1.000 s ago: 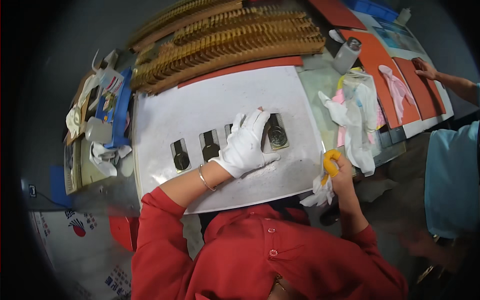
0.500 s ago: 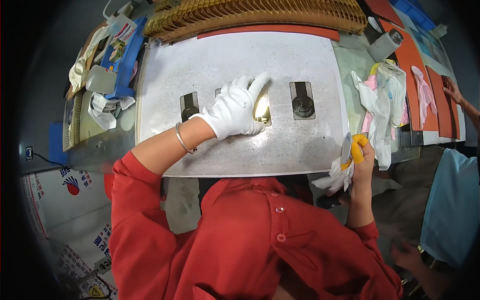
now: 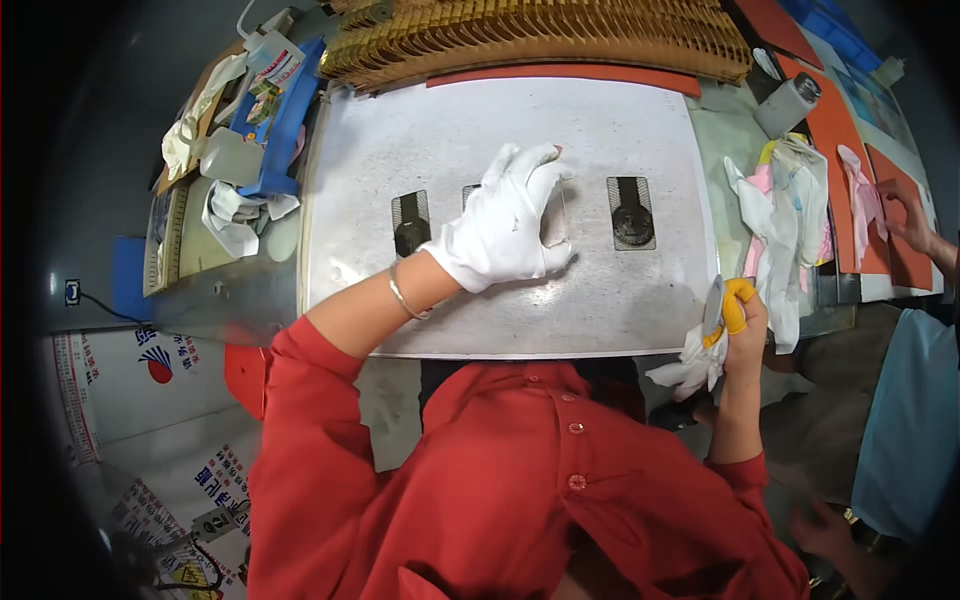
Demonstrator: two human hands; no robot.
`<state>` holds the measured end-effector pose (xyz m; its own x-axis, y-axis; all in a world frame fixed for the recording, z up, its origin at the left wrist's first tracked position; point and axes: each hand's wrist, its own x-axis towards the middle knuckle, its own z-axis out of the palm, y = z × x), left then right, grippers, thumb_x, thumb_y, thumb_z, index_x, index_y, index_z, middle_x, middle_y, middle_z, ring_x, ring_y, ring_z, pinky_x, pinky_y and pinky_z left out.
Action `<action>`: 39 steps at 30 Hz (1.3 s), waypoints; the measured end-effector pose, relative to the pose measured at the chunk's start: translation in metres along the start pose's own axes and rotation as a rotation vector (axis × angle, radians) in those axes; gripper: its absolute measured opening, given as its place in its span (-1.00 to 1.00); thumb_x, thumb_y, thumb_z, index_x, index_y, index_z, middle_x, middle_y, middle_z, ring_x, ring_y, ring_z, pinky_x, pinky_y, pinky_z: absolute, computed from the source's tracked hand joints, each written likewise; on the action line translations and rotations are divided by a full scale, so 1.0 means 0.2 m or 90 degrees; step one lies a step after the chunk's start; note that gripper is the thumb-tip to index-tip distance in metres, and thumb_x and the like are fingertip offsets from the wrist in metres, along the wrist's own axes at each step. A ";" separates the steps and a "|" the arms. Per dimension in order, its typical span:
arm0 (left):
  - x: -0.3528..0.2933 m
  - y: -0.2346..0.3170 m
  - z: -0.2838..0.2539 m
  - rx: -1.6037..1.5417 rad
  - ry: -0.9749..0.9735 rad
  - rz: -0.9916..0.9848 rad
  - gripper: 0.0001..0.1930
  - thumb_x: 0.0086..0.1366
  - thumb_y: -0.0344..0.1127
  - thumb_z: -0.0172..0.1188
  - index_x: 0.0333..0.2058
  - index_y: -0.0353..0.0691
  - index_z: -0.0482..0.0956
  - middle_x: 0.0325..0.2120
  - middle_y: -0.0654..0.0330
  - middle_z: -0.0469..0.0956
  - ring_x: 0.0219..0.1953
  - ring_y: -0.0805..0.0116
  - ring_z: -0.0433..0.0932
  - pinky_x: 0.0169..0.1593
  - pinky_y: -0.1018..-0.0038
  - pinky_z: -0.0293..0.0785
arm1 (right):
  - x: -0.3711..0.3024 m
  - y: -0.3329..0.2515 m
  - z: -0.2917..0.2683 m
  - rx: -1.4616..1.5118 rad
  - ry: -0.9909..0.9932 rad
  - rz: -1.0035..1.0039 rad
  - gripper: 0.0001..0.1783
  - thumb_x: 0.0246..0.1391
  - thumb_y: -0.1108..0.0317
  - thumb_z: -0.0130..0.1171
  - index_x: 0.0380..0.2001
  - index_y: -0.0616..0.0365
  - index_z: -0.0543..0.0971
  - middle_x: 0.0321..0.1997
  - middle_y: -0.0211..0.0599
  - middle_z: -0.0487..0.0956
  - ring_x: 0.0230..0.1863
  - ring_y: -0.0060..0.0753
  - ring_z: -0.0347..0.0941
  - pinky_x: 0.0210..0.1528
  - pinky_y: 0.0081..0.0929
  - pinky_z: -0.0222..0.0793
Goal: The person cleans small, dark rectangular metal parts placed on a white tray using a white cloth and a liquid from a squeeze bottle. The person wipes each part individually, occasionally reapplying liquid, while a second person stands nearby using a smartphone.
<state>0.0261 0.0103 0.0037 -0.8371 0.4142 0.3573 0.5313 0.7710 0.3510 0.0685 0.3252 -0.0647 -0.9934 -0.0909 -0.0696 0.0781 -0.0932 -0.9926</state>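
Note:
My left hand, in a white glove, is over the middle of the work surface. Its thumb and fingers grip the edges of a thin, shiny rectangular plate, mostly covered by the hand. Flat on the surface lie dark patterned plates: one left of the glove, another to its right, and a third mostly hidden behind the glove. At the right front edge, my right hand, with yellow finger covers, is closed around a silver blade-like tool and a crumpled white cloth.
A long rack of gold-coloured plates spans the back. On the left stand a blue tray and a white squeeze bottle. Cloths and a grey bottle lie to the right. Another person's hand reaches in at far right.
The view has shifted, so the scene sits further right. The plate in my left hand has tilted and lost its bright gold glare. My right hand keeps its tool and cloth.

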 end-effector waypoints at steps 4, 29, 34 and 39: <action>-0.11 -0.07 0.02 -0.028 0.006 -0.046 -0.25 -0.28 -0.13 0.37 -0.06 -0.23 0.27 -0.02 -0.05 0.26 0.00 0.00 0.27 0.13 0.21 0.10 | 0.00 -0.01 0.01 -0.020 0.011 -0.029 -0.85 0.04 0.34 0.06 -0.37 0.21 0.43 -0.58 -0.58 0.34 -0.60 -0.79 0.20 -0.63 -0.79 0.16; -0.24 -0.14 -0.18 0.058 -0.059 -0.102 -0.38 -0.23 -0.19 0.29 -0.14 -0.24 0.30 -0.11 -0.09 0.27 -0.09 -0.03 0.32 0.01 0.28 0.26 | 0.00 0.02 0.01 -0.024 0.092 -0.018 -0.83 0.07 0.31 0.03 -0.37 0.19 0.42 -0.64 -0.52 0.37 -0.71 -0.75 0.22 -0.68 -0.77 0.13; -0.36 -0.27 -0.16 -0.047 0.016 -0.094 -0.25 -0.25 -0.17 0.33 -0.03 -0.24 0.23 -0.01 -0.09 0.22 0.04 -0.01 0.24 0.09 0.31 0.20 | 0.01 -0.01 0.03 -0.015 0.050 0.004 -0.84 0.08 0.31 0.02 -0.35 0.19 0.42 -0.63 -0.53 0.37 -0.70 -0.76 0.23 -0.67 -0.78 0.12; -0.48 -0.41 -0.32 0.096 -0.105 -0.125 -0.04 -0.31 -0.08 0.38 0.10 -0.23 0.11 -0.03 -0.03 0.26 0.06 0.05 0.22 0.17 0.19 -0.02 | 0.00 0.00 0.01 -0.010 0.049 0.000 -0.84 0.07 0.34 0.01 -0.32 0.20 0.42 -0.57 -0.53 0.40 -0.63 -0.76 0.26 -0.63 -0.77 0.14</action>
<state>0.0711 -0.1237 -0.0044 -0.9383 0.3136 0.1456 0.3423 0.9022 0.2624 0.0691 0.3224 -0.0641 -0.9970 -0.0144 -0.0766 0.0775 -0.0783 -0.9939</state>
